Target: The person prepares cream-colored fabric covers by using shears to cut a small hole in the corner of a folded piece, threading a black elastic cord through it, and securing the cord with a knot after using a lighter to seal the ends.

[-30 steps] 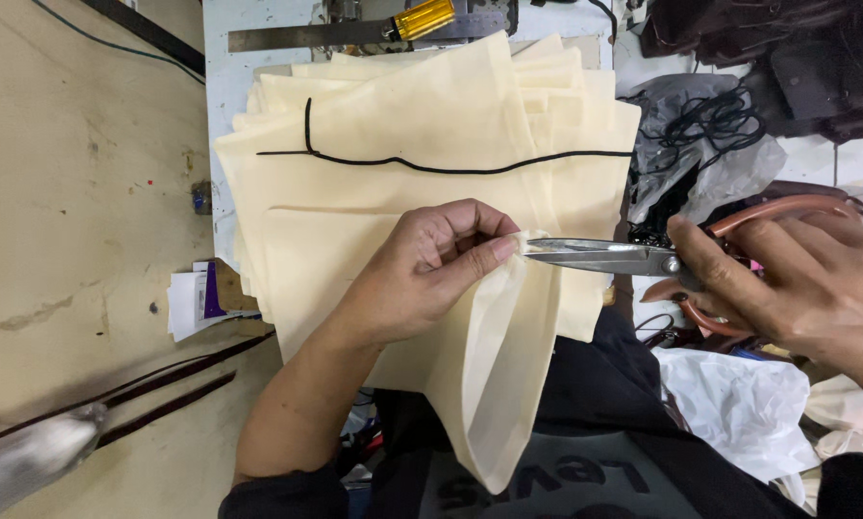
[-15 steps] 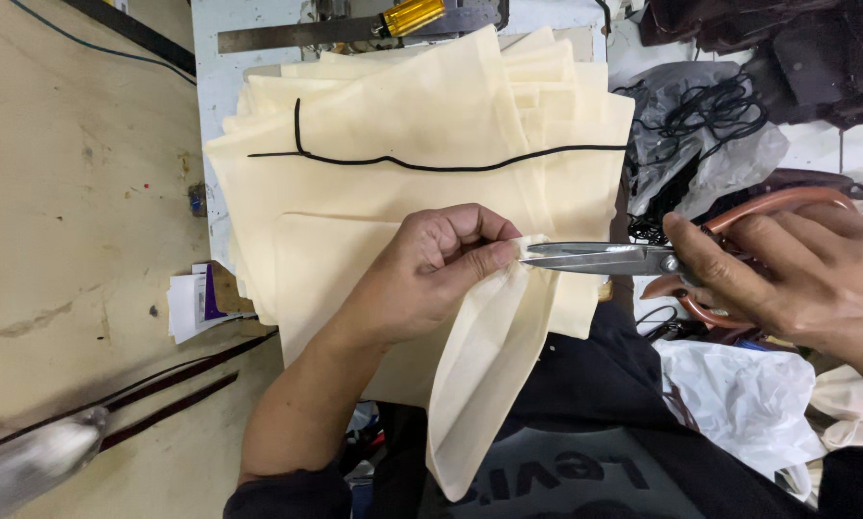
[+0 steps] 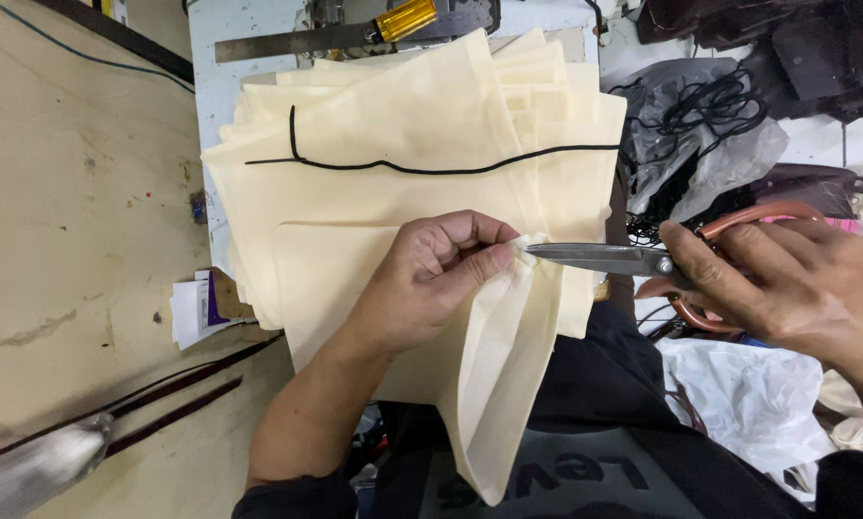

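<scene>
Two hands work here: your left hand (image 3: 431, 288) pinches the cream cloth (image 3: 508, 365) tight so your right hand (image 3: 787, 288), gripping the scissors (image 3: 624, 259), can snip its edge.

Plain pale cream fabric pieces (image 3: 402, 163), thin black cord (image 3: 450, 170) across them, silver-bladed scissors (image 3: 595, 258) with copper-brown handles right of the fabric, yellow-handled tool (image 3: 402, 19) above the fabric, pale blue bench (image 3: 210, 67), beige floor (image 3: 66, 240) left of the fabric, black garment below the fabric
</scene>
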